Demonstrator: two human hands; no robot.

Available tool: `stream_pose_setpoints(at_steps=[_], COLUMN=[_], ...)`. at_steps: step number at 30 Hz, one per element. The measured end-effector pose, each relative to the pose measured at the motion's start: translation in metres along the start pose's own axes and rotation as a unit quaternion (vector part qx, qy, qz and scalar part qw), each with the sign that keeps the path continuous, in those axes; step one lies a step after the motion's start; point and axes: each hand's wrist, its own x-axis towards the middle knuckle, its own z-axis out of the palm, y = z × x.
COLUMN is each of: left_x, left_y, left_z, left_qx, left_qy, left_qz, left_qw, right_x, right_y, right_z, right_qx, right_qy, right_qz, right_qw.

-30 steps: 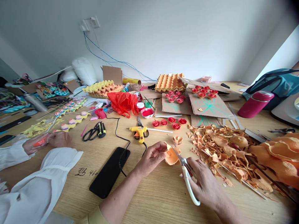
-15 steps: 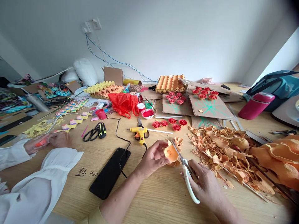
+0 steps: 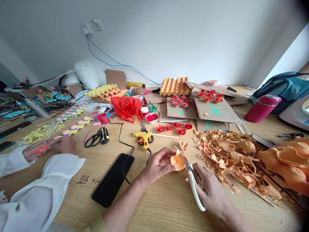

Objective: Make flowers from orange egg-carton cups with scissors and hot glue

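Pinched in my left hand (image 3: 160, 164) is an orange egg-carton cup (image 3: 178, 162), its hollow side turned up toward me. My right hand (image 3: 211, 187) is closed around white-handled scissors (image 3: 195, 191). Their blades reach across the cup's right rim. Just behind the cup lies a cut orange paper flower (image 3: 183, 146) on the table. To the right spreads a heap of orange carton scraps (image 3: 224, 154). Larger uncut orange carton pieces (image 3: 287, 161) lie at the far right.
A yellow glue gun (image 3: 144, 139) and a black phone (image 3: 112, 180) lie left of my hands. Red paper flowers (image 3: 181, 131) sit ahead, more on cardboard (image 3: 217, 111). A pink bottle (image 3: 263, 108) stands right. At left is another person's hand (image 3: 64, 145).
The cup has tilted and turned slightly in my left hand, and the scissor blades lie a little further across its rim. The whole view has shifted slightly.
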Motion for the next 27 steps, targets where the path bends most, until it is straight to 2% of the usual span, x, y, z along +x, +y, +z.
stream_pose_setpoints(at_steps=[6,13,17,22,27], left_x=[0.0003,0.0003,0.0011,0.002,0.0014], left_y=[0.0001,-0.0007,0.0002,-0.0001,0.0003], left_z=[0.0015,0.0047,0.0054,0.0052,0.0054], left_qx=[-0.003,-0.017,-0.031,-0.052,-0.034], left_qy=[0.031,0.036,0.035,0.019,0.016], left_qz=[0.001,-0.009,0.001,0.01,0.007], left_qw=[1.0,0.999,0.999,0.998,0.999], right_x=[-0.0002,-0.0009,-0.0013,0.0003,0.0003], right_y=[-0.0012,-0.0006,-0.0016,-0.0066,-0.007], right_z=[-0.0001,0.0015,0.0009,-0.0006,0.0009], right_qx=[0.033,0.071,0.126,0.241,0.234], right_qy=[-0.008,-0.011,-0.047,-0.106,-0.089], right_qz=[0.019,0.051,0.079,0.088,0.084], right_qw=[0.999,0.996,0.988,0.961,0.965])
